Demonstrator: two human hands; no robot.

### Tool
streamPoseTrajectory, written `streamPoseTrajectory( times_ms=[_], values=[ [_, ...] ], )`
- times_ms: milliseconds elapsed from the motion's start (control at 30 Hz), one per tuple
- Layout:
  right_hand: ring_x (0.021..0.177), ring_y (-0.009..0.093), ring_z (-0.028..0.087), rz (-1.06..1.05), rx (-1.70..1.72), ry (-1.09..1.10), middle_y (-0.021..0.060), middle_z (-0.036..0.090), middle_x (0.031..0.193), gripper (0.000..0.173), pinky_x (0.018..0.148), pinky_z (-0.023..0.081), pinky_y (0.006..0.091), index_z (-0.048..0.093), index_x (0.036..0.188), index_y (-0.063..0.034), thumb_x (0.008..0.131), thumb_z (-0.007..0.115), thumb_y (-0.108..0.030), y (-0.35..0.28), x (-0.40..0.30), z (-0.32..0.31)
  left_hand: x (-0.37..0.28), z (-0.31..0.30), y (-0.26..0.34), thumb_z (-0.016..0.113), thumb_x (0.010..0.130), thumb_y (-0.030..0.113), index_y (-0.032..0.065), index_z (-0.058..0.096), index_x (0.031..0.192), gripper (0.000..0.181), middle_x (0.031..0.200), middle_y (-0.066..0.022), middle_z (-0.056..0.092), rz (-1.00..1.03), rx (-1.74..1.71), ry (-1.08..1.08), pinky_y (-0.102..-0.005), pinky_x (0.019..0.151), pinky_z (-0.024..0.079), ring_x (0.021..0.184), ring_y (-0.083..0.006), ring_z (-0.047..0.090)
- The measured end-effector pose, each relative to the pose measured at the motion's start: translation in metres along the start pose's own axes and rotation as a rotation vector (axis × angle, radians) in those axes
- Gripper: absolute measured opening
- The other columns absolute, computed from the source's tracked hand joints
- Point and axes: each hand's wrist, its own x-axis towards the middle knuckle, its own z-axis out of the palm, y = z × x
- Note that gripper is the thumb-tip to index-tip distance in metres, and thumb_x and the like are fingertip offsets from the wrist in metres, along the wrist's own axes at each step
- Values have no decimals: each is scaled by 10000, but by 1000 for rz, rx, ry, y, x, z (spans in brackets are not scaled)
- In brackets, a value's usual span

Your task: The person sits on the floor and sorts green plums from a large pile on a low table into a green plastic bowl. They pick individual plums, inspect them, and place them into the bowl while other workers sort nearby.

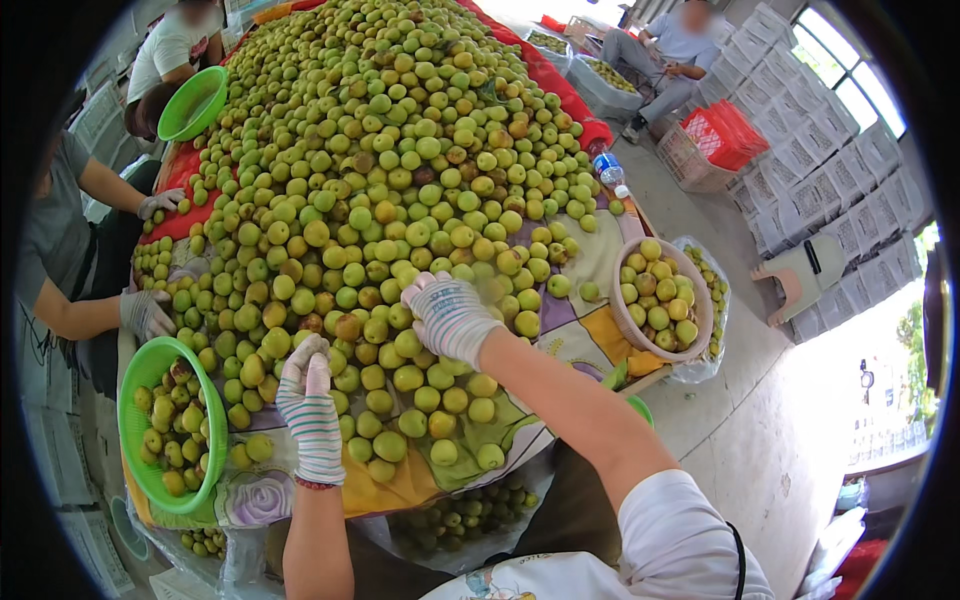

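Note:
A great heap of green and yellowish plum-like fruits [390,180], some with brown patches, covers the table in front of me. Both my hands wear striped knit gloves. My right hand [452,315] lies on the fruits at the middle of the heap, fingers bent down among them; whether it grips one is hidden. Over the near part of the heap, my left hand [310,409] has its fingertips close together beside some browned fruits; I cannot tell if anything is between them. A green plastic basket [217,442] of browned fruits stands to its left. A pink plastic basket [703,281] holds more fruits at the right.
A co-worker's gloved hands [148,313] touch the fruits at the left edge. Two more people sit farther back. A green basin [223,94] rests at the far left. A plastic bottle [610,171] lies at the right edge. Bagged fruits [465,517] are below the table's near edge.

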Motion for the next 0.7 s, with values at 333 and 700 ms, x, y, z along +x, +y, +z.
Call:
streamPoseTrajectory(
  times_ms=[333, 700],
  values=[
    [1252, 353, 532, 344, -43, -128, 144, 477, 1409, 596, 1027, 474, 460, 442, 1429, -179, 876, 646, -261, 124, -13, -17, -3, 1, 5, 580, 972, 100, -8, 639, 1212, 269, 1139, -94, 672, 0, -11, -2, -279, 930, 501, 1037, -150, 629],
    [1214, 354, 558, 291, 202, -31, 182, 513, 1377, 608, 993, 481, 454, 380, 1431, -113, 894, 643, -220, 102, -40, 11, -5, 4, 2, 572, 980, 128, 2, 637, 1210, 270, 1167, -98, 670, 6, 102, -21, -321, 969, 511, 1066, -183, 633]
  ],
)
